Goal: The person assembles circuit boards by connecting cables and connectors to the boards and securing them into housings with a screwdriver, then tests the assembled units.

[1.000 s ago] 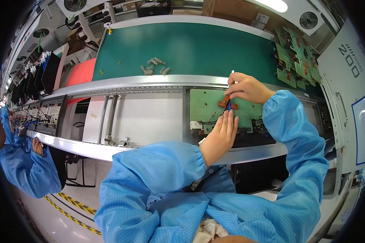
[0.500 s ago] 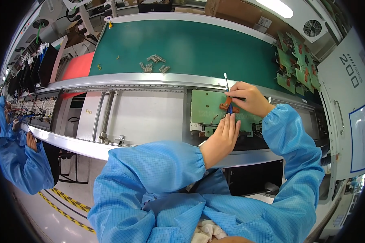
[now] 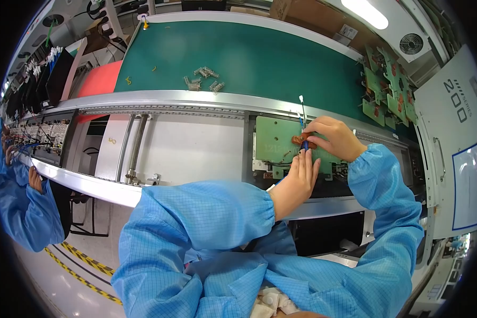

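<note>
A green circuit board [image 3: 274, 140] sits in a dark fixture on the rail to the right of centre. Over its upper right part is an orange-brown plastic piece [image 3: 297, 140], gripped between the thumb and fingers of my right hand [image 3: 335, 138]. From that piece a thin blue wire with a white end connector [image 3: 301, 99] points away from me. My left hand [image 3: 300, 177] reaches in from the near side, its long fingers together and its fingertips closed at dark blue wire [image 3: 304, 145] beside the orange piece. Fingers partly hide where the wire and piece meet.
Beyond the metal rail [image 3: 169, 100] is a green mat [image 3: 249, 58] with several small metal springs [image 3: 201, 78]. Stacked green boards [image 3: 389, 87] stand at the far right. A co-worker's blue sleeve [image 3: 26, 212] is at the left, beside a rack of wired parts [image 3: 45, 138].
My right fingers have come down closer to my left fingertips. The orange-brown piece has turned and sits lower over the board. My left hand stays at the wire. The view has shifted slightly.
</note>
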Demonstrator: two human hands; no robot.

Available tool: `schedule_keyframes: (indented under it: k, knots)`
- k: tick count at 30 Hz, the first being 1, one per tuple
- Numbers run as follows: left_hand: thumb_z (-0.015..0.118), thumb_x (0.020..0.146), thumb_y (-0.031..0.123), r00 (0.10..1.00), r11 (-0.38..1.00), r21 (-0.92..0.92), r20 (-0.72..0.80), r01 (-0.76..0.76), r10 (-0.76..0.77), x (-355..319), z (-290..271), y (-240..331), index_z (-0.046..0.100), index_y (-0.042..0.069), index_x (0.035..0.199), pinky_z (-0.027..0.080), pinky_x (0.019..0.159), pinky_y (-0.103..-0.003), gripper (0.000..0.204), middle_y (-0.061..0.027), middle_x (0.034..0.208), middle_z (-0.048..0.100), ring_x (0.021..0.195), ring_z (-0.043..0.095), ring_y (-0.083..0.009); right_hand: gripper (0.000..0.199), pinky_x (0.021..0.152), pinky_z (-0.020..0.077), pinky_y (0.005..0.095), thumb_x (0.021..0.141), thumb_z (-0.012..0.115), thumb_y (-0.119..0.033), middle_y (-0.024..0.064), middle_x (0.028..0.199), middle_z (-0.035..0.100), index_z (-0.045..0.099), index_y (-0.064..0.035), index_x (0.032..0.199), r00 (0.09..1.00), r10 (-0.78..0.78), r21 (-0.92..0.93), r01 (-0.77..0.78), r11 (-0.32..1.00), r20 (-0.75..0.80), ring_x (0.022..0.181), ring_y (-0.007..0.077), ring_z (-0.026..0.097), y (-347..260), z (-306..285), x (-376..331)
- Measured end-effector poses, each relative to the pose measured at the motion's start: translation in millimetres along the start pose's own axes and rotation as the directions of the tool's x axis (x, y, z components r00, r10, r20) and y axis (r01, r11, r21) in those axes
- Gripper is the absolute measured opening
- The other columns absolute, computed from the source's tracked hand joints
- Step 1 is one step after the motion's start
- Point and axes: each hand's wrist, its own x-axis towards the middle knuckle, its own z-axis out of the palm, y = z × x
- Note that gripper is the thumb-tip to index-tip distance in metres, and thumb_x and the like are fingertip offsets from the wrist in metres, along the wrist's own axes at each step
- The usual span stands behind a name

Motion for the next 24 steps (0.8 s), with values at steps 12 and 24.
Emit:
schedule_keyframes:
  k: [12, 24]
  knots:
    - [0.043, 0.09, 0.019, 1.0, 1.0, 0.019, -0.023, -0.007, 0.008, -5, 9, -7, 0.045, -0.005, 0.133, 0.042, 0.1, -0.044, 0.049, -0.0312, 0.127, 0.05, 0.118, 0.052, -0.0412, 0.015, 0.078, 0.0499, 0.0371, 0.073, 0.07, -0.009, 0.0101, 0.094, 0.067, 0.062, -0.002, 0.084, 0.952, 0.263, 0.099, -0.25, 0.963, -0.159, 0.088, 0.0294, 0.063, -26, 15, -2]
    - [0.05, 0.088, 0.024, 0.998, 0.947, -0.321, 0.063, 0.01, 0.011, -35, -52, -16, 0.053, 0.003, 0.126, 0.029, 0.108, -0.042, 0.044, -0.0189, 0.135, 0.048, 0.129, 0.041, -0.0317, 0.042, 0.074, 0.047, 0.0287, 0.088, 0.061, -0.024, 0.0103, 0.089, 0.068, 0.054, -0.0026, 0.123, 0.767, 0.64, 0.291, -0.622, 0.727, 0.042, 0.081, 0.0176, 0.063, 73, 1, 18]
